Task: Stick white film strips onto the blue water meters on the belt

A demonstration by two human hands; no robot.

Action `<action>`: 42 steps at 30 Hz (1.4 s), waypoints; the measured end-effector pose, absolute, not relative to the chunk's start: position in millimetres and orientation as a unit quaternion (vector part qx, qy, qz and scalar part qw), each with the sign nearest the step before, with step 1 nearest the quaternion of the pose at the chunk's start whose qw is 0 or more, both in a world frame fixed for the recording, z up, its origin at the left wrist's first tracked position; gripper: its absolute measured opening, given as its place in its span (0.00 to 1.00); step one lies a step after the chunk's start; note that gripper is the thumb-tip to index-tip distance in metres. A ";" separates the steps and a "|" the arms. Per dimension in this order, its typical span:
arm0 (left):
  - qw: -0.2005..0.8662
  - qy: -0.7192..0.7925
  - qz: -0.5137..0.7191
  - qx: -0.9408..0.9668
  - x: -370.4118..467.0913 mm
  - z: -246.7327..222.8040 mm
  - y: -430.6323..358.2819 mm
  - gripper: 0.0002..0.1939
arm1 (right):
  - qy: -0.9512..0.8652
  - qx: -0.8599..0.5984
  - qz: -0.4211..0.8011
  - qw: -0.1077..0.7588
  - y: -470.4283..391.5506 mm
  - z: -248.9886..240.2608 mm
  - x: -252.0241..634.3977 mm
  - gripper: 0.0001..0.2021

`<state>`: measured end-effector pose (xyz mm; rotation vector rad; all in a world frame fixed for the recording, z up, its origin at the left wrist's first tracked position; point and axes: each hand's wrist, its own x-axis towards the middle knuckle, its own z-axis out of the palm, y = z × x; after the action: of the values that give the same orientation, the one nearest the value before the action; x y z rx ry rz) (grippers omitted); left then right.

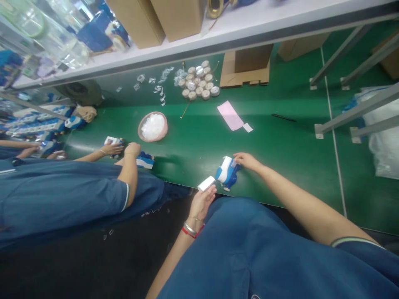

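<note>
Left hand: the left hand is half open, palm turned up, fingers curled loosely round one end of a small white rectangular piece that rests on the fingertips.
Right hand: the right hand is stretched forward with its fingers lightly bent, the tips touching the top right of a blue-and-white device; whether they clamp it or only steady it cannot be told.
Hands together or apart: apart, one on each side of the device, the white piece just beside the device's left edge.
Device position: it stands on the green desk close to the near edge, straight in front of the wearer's body.
Left arm pose: the forearm rises from the lower middle of the view, wrist bent back, with a silver bangle and red band round it.
Right arm pose: the bare forearm runs in from the lower right, nearly straight, ending in a short blue sleeve.
Neighbour: a co-worker's hands on the left rest on another blue-and-white unit and a small white box.
Farther on the desk: a pink bowl of white parts, a cluster of round caps, a pink paper slip.
Hard to make out: the device's details are blurred, its lower part is cut by the desk edge, and the shelf contents at upper left are smeared.
</note>
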<state>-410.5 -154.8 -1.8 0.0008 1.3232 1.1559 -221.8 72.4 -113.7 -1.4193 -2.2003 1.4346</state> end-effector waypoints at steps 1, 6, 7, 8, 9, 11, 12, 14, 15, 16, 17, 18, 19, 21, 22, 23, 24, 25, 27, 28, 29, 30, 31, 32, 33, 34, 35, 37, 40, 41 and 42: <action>0.639 0.579 0.507 0.001 -412.5 -1.5 -154.6 0.20 | -0.736 -0.469 0.484 0.063 75.3 -120.3 -225.0 0.10; 0.630 0.584 0.512 -0.015 -419.4 -3.1 -153.9 0.19 | -0.733 -0.468 0.492 0.034 77.2 -133.8 -239.9 0.12; 0.628 0.585 0.512 -0.020 -420.2 -3.6 -153.8 0.19 | -0.733 -0.469 0.492 0.031 77.4 -135.1 -240.9 0.13; 0.627 0.585 0.514 -0.023 -420.7 -4.0 -153.7 0.19 | -0.732 -0.470 0.492 0.027 77.7 -136.2 -241.4 0.13; 0.627 0.584 0.515 -0.025 -421.2 -4.2 -153.5 0.19 | -0.732 -0.471 0.492 0.025 78.0 -137.2 -241.4 0.14; 0.627 0.584 0.515 -0.028 -421.9 -4.3 -153.0 0.20 | -0.732 -0.474 0.490 0.022 78.3 -138.5 -241.1 0.14; 0.626 0.585 0.515 -0.030 -422.2 -4.2 -152.5 0.20 | -0.732 -0.475 0.488 0.021 78.2 -138.9 -241.0 0.14; 0.623 0.589 0.513 -0.036 -422.9 -4.1 -151.4 0.20 | -0.731 -0.479 0.485 0.023 77.4 -139.7 -241.0 0.14; 0.623 0.590 0.513 -0.037 -423.2 -4.1 -150.6 0.19 | -0.731 -0.481 0.483 0.025 76.8 -140.2 -241.2 0.14; 0.623 0.590 0.513 -0.037 -423.6 -4.2 -149.9 0.19 | -0.732 -0.483 0.480 0.028 76.1 -140.8 -241.5 0.14; 0.623 0.589 0.513 -0.036 -423.9 -4.3 -149.1 0.19 | -0.732 -0.485 0.478 0.031 75.5 -141.5 -241.8 0.13; 0.624 0.588 0.513 -0.034 -424.2 -4.5 -148.4 0.19 | -0.733 -0.486 0.475 0.035 75.0 -142.2 -242.2 0.13; 0.626 0.586 0.513 -0.031 -424.4 -4.8 -147.7 0.19 | -0.733 -0.488 0.472 0.039 74.6 -143.0 -242.5 0.13; 0.629 0.584 0.512 -0.026 -424.5 -5.3 -146.7 0.19 | -0.735 -0.489 0.467 0.046 74.1 -144.2 -242.8 0.12; 0.630 0.584 0.512 -0.025 -424.4 -5.5 -146.4 0.19 | -0.737 -0.490 0.464 0.049 73.8 -144.5 -242.9 0.11; 0.629 0.585 0.511 -0.024 -424.3 -5.8 -146.1 0.19 | -0.738 -0.489 0.462 0.053 73.4 -144.6 -242.8 0.11; 0.628 0.586 0.511 -0.025 -424.0 -6.0 -146.0 0.19 | -0.739 -0.489 0.460 0.057 72.9 -144.5 -242.6 0.11; 0.627 0.588 0.511 -0.027 -423.8 -6.2 -145.9 0.19 | -0.740 -0.489 0.458 0.062 72.2 -144.2 -242.4 0.11; 0.626 0.589 0.510 -0.028 -423.2 -6.4 -145.9 0.20 | -0.741 -0.489 0.456 0.070 70.4 -143.3 -242.0 0.12; 0.626 0.589 0.510 -0.027 -423.0 -6.3 -145.9 0.20 | -0.740 -0.489 0.455 0.073 69.3 -142.8 -241.9 0.12; 0.627 0.588 0.510 -0.025 -422.8 -6.2 -145.9 0.20 | -0.740 -0.490 0.454 0.077 68.3 -142.3 -241.8 0.12; 0.628 0.587 0.510 -0.023 -422.7 -6.0 -145.8 0.20 | -0.738 -0.492 0.454 0.080 67.4 -141.7 -241.8 0.12; 0.629 0.586 0.511 -0.021 -422.6 -5.8 -145.7 0.20 | -0.737 -0.494 0.454 0.083 66.5 -141.1 -241.9 0.12; 0.629 0.586 0.511 -0.020 -422.5 -5.5 -145.6 0.20 | -0.736 -0.496 0.454 0.085 65.9 -140.6 -242.1 0.12; 0.628 0.586 0.511 -0.021 -422.4 -5.4 -145.6 0.20 | -0.734 -0.498 0.454 0.087 65.3 -140.1 -242.3 0.12; 0.628 0.588 0.510 -0.022 -422.2 -5.2 -145.5 0.20 | -0.733 -0.499 0.454 0.089 64.9 -139.6 -242.5 0.12; 0.627 0.589 0.509 -0.022 -422.1 -5.1 -145.5 0.20 | -0.732 -0.500 0.454 0.090 64.5 -139.2 -242.7 0.12; 0.626 0.590 0.509 -0.022 -421.8 -5.0 -145.7 0.20 | -0.730 -0.500 0.456 0.093 63.5 -138.5 -242.8 0.11; 0.627 0.590 0.508 -0.020 -421.4 -4.9 -146.0 0.20 | -0.730 -0.502 0.451 0.109 60.7 -137.6 -242.4 0.11; 0.627 0.590 0.508 -0.018 -421.3 -4.9 -146.0 0.20 | -0.730 -0.502 0.448 0.117 59.2 -137.3 -242.2 0.11; 0.627 0.590 0.508 -0.018 -421.3 -5.0 -146.1 0.20 | -0.731 -0.502 0.444 0.125 57.4 -137.0 -242.0 0.10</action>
<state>-421.3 -146.1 -5.0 -0.0404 1.3526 1.1651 -242.0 57.4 -137.0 -1.4634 -2.1312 1.2943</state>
